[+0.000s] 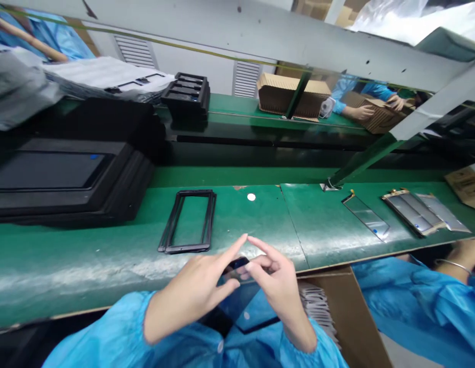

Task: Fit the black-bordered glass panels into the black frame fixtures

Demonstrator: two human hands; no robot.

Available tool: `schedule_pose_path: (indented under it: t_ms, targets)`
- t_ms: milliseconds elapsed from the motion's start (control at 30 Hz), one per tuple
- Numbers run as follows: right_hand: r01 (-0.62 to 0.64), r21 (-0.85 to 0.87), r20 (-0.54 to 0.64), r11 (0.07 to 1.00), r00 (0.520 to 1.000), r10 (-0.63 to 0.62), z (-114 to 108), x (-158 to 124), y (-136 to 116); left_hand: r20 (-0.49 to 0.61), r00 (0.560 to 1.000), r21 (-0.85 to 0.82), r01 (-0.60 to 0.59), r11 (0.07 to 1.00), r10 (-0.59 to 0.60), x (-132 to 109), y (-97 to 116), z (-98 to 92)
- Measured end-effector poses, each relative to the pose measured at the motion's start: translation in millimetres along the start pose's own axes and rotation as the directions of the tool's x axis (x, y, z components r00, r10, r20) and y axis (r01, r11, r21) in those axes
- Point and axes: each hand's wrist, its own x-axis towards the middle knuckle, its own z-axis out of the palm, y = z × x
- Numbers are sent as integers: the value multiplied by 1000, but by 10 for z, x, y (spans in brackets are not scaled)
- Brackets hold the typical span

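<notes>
A glossy dark-edged glass panel (pixel 243 299) tilts in front of my body, just off the bench's front edge, mirroring my fingers and blue sleeves. Along its upper left side lies my left hand (pixel 201 281), fingers straight and thumb across the panel. My right hand (pixel 274 273) grips the upper right part, with thumb and curled fingers close together and index finger extended. Both index fingertips nearly meet above the panel's top edge. Its lower part is hard to make out among the reflections. Several thin black rectangular frames (pixel 189 249) lie stacked on the bench, beyond my left hand.
Black foam trays (pixel 126 189) are piled at left, a dark screen (pixel 42 171) on top. Glass panels (pixel 365 217) lie right. A green post (pixel 360 161) rises behind. A cardboard box (pixel 347 301) stands below the bench, beside a co-worker's blue sleeve (pixel 421 306).
</notes>
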Motion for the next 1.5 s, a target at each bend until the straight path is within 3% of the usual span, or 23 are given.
schedule_pose_path:
  t_ms: [100,200,267,433,600,700,800,867,967,1033,1100,1200,1367,1500]
  targets:
    - [-139,-2,54,990,989,139,-229,13,19,90,991,-231,115,966,-97,-21,-13,-70]
    - [-235,-18,86,972,968,236,-534,-19,107,-21,962,-524,222,822,-274,-91,-99,-133]
    - [-244,45,24,969,970,243,-644,-50,198,-73,929,-622,242,745,-363,-135,-144,-132]
    - [-127,100,-241,987,959,148,-520,-81,282,-205,870,-701,189,688,-448,-183,-111,-17]
    - [-27,4,-314,1000,949,27,-345,-76,170,-249,831,-712,190,675,-497,-189,-27,31]
    - [23,30,-338,999,941,-11,-318,-89,158,-275,827,-699,179,693,-491,-195,-59,32]
    - [50,87,-328,995,944,-18,-307,-110,169,-286,846,-650,174,740,-451,-200,-183,30]
    - [70,67,-339,995,940,-43,-287,-130,167,-341,868,-525,142,839,-361,-187,-282,19]
    - [81,-31,-360,996,929,-87,-228,-173,157,-498,866,-63,18,998,-47,-116,-347,-18]
    - [83,-86,-344,993,933,-108,-178,-204,154,-446,868,269,-104,958,220,-37,-305,-50]
    - [95,-124,-319,988,939,-130,-134,-229,154,-297,879,420,-231,877,374,56,-223,-81]
    - [112,-149,-297,982,943,-153,-98,-251,151,-185,884,399,-332,855,429,169,-125,-109]
    - [117,-133,-247,984,958,-147,-92,-229,105,-206,873,300,-374,878,442,175,-128,-74]
    - [99,-93,-43,991,994,-104,-59,-151,41,-67,952,119,-290,950,299,119,-82,-5]
